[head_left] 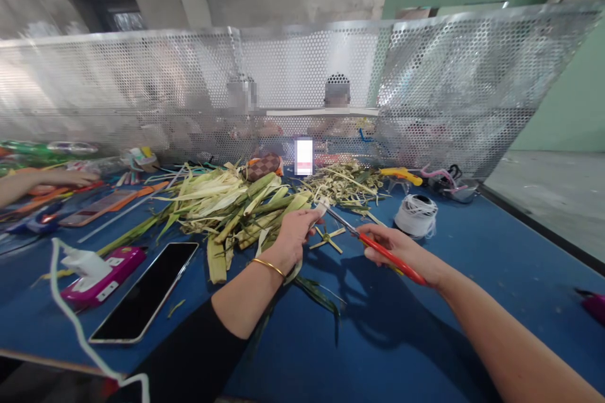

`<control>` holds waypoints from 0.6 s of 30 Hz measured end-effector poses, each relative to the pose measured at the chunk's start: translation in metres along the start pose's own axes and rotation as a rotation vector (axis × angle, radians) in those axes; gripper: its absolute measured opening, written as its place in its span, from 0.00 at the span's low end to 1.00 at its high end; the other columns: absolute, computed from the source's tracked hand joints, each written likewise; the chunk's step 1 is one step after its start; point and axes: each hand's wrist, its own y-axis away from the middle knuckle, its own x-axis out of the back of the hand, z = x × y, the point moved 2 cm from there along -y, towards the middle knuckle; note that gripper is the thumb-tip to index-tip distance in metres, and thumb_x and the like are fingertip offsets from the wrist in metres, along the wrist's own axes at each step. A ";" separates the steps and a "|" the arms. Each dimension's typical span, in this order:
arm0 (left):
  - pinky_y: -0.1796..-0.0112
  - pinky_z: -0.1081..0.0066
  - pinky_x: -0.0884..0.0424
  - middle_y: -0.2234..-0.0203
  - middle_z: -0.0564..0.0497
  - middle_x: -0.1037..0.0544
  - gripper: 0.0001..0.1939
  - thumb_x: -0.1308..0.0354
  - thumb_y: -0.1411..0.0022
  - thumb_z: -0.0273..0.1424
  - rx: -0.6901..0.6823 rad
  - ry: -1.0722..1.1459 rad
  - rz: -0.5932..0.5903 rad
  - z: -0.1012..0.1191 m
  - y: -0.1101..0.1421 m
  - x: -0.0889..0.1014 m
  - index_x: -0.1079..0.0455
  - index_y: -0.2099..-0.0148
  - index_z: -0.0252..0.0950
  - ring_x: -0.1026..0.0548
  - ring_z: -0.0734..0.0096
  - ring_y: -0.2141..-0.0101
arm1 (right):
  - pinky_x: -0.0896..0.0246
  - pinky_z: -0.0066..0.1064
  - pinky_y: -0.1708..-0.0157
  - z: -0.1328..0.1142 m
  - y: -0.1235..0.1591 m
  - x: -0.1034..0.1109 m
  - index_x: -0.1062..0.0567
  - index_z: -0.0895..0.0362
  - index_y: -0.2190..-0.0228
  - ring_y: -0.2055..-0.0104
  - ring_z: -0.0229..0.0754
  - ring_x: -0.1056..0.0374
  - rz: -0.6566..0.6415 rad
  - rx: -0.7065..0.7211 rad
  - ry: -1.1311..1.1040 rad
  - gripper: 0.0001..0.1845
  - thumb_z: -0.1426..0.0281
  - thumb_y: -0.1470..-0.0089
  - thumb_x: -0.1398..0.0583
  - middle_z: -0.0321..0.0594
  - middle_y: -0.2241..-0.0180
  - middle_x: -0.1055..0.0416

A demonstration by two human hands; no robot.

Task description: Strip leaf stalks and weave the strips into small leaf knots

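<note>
My left hand [292, 238], with a gold bangle at the wrist, pinches a pale strip of husk [322, 208]. The strip's lower part hangs below the palm. In my right hand [399, 245] are scissors [385, 255] with red and yellow handles, their blades pointing at the strip's tip; I cannot tell whether they touch it. Under the blades a small cross-shaped piece of folded strips [328, 238] lies on the blue table [401, 340]. Beside my left hand spreads a pile of green and yellowish husks [222, 201]. Dark green leaves [319, 298] lie beneath my left wrist.
White cord on a spool [416, 215], a yellow glue gun [401, 175] and small husk scraps [350, 184] lie ahead. At left are a phone [146, 293] and a purple power strip [104, 277]. Another person's hand [70, 177] rests far left. A perforated metal screen [165, 88] stands behind.
</note>
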 end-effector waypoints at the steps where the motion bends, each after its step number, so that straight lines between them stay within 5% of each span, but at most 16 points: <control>1: 0.84 0.78 0.57 0.77 0.51 0.26 0.09 0.37 0.52 0.35 -0.005 -0.020 -0.021 0.000 0.000 0.000 0.29 0.75 0.34 0.43 0.84 0.84 | 0.45 0.27 0.76 0.001 -0.001 0.000 0.30 0.56 0.58 0.75 0.34 0.43 0.009 -0.005 -0.005 0.29 0.53 0.59 0.34 0.30 0.76 0.42; 13: 0.84 0.79 0.55 0.78 0.52 0.27 0.09 0.36 0.53 0.34 0.006 -0.092 -0.095 -0.001 0.003 -0.002 0.28 0.73 0.33 0.43 0.85 0.84 | 0.52 0.27 0.82 0.001 -0.004 0.001 0.23 0.58 0.66 0.82 0.32 0.50 0.055 -0.025 0.066 0.24 0.52 0.60 0.36 0.29 0.84 0.43; 18: 0.83 0.78 0.49 0.74 0.49 0.25 0.10 0.37 0.51 0.36 0.058 -0.065 -0.067 0.002 0.003 -0.002 0.28 0.73 0.33 0.37 0.81 0.81 | 0.45 0.29 0.77 0.011 -0.010 0.013 0.23 0.58 0.58 0.79 0.38 0.39 0.271 0.015 0.396 0.26 0.53 0.53 0.41 0.35 0.80 0.32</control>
